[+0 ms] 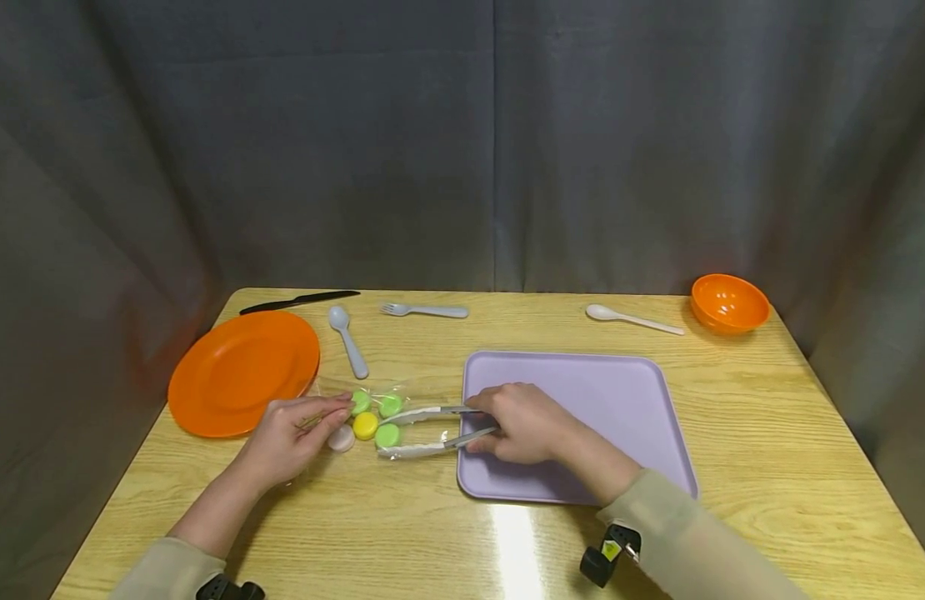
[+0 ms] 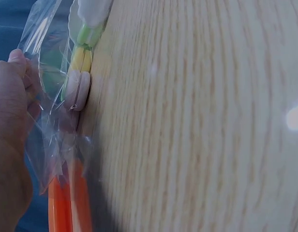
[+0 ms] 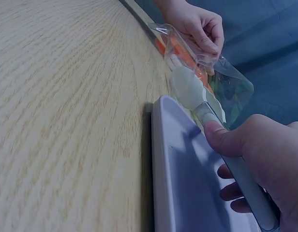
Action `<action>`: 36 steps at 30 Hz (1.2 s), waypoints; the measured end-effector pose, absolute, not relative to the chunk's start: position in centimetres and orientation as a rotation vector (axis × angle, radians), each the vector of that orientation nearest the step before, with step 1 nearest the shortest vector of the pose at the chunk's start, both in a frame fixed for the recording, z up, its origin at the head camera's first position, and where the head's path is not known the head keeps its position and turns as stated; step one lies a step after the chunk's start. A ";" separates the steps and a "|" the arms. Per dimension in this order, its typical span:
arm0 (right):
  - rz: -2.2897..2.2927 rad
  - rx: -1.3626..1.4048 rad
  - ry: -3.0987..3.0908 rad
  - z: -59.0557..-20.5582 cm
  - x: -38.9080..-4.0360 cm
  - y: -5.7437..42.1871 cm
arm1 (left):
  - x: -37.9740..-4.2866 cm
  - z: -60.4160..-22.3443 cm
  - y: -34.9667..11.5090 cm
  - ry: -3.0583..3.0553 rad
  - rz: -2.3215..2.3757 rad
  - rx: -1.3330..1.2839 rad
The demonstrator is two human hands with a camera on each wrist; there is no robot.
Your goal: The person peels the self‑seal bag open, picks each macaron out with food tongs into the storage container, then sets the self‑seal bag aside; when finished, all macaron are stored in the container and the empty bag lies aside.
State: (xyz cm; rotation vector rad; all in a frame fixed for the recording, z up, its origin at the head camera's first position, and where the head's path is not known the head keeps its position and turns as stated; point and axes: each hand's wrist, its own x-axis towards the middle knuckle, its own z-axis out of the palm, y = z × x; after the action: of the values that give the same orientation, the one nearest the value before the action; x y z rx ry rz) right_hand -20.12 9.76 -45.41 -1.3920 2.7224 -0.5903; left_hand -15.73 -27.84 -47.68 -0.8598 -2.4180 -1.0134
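Observation:
My left hand (image 1: 290, 437) pinches the edge of a clear plastic bag (image 2: 45, 145) at the left of the table. In and around the bag's mouth lie several macarons: a yellow macaron (image 1: 366, 426), a pale pink macaron (image 1: 341, 438) and green macarons (image 1: 388, 436). From the right, my right hand (image 1: 526, 423) grips metal tongs (image 3: 243, 181) with white scalloped tips. Their arms stand spread, the upper tip (image 1: 410, 416) beside the yellow macaron and the lower one below a green macaron. Under my right hand is the lilac tray (image 1: 612, 392).
An orange plate (image 1: 241, 375) lies left of the bag. Behind are a black knife (image 1: 301, 301), a grey spoon (image 1: 348, 343), a grey fork (image 1: 432, 312) and a pale spoon (image 1: 631, 318). An orange bowl (image 1: 730, 304) stands at the back right corner.

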 end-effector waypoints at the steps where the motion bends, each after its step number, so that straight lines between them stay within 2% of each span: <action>1: -0.597 -1.391 2.722 -45.5 -20.1 9.8 | -15.8 -47.7 -27.9 -2.412 -1.012 -0.868; 20: -0.688 -1.312 2.745 -44.7 -20.3 11.2 | -15.7 -47.9 -27.8 -2.425 -1.032 -0.865; 36: -0.703 -1.219 2.822 -42.2 -20.6 15.9 | -15.8 -48.0 -28.0 -2.428 -1.012 -0.854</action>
State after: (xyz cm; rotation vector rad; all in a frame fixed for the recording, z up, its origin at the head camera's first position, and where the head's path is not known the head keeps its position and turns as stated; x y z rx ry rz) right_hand -20.62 15.88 -42.19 -1.2190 2.8220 -0.7030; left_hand -15.81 -28.03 -48.01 -0.8544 -2.4281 -1.0123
